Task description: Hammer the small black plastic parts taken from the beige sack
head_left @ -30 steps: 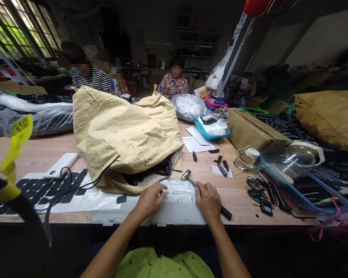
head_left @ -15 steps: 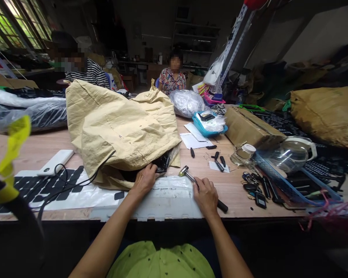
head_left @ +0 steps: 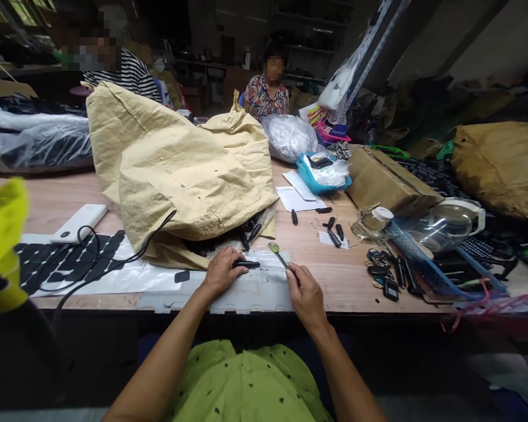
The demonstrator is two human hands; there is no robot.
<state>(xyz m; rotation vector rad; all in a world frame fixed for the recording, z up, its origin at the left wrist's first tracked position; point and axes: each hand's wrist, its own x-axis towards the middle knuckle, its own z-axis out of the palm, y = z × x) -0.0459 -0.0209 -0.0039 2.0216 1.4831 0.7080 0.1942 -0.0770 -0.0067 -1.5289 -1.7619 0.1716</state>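
Left hand [head_left: 222, 272]: grip clamped on a thin black strip [head_left: 246, 265], holding it flat on the white panel [head_left: 255, 293] that lies at the near edge of the desk [head_left: 334, 275], just in front of the tan sack's [head_left: 180, 170] open mouth. Right hand [head_left: 305, 293]: grip closed around the handle of a small hammer [head_left: 278, 254], head blurred and just right of the strip's end. Keys and black parts lie further right on the desk, well apart.
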